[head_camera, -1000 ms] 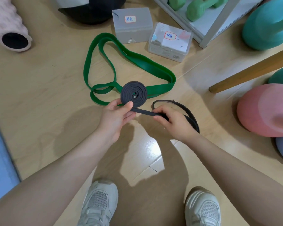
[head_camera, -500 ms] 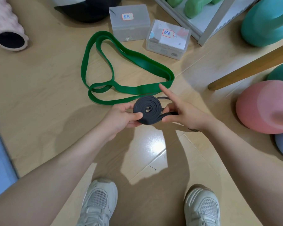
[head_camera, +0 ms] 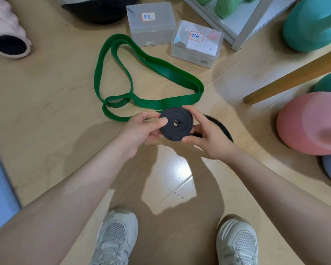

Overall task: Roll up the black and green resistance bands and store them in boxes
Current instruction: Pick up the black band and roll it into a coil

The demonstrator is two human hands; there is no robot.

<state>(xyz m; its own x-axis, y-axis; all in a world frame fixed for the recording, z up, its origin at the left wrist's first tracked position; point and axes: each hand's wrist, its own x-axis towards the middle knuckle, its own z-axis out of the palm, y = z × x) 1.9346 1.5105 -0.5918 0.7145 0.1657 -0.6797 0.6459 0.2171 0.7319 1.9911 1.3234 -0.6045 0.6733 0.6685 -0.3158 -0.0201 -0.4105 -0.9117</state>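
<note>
The black resistance band [head_camera: 177, 125] is wound into a flat coil between both hands, above the floor. My left hand [head_camera: 141, 129] pinches the coil's left edge with its thumb on the face. My right hand [head_camera: 204, 132] cups the right side, and a short loose tail of the band curves out behind it. The green resistance band [head_camera: 157, 81] lies unrolled in loose loops on the wooden floor just beyond the coil. Two closed translucent boxes stand farther back: a left box [head_camera: 151, 25] with a labelled lid and a right box [head_camera: 196, 44] with another label.
A pink foam roller [head_camera: 8, 33] lies at the far left. On the right are a pink ball [head_camera: 311, 121], teal kettlebells [head_camera: 311, 25] and a wooden leg [head_camera: 294, 75]. A rack [head_camera: 243, 23] holds green dumbbells. My white shoes [head_camera: 117, 238] are below.
The coil has grown as more of the black band was wound on; the loose tail is shorter. My right hand moved from the tail onto the coil's right side.
</note>
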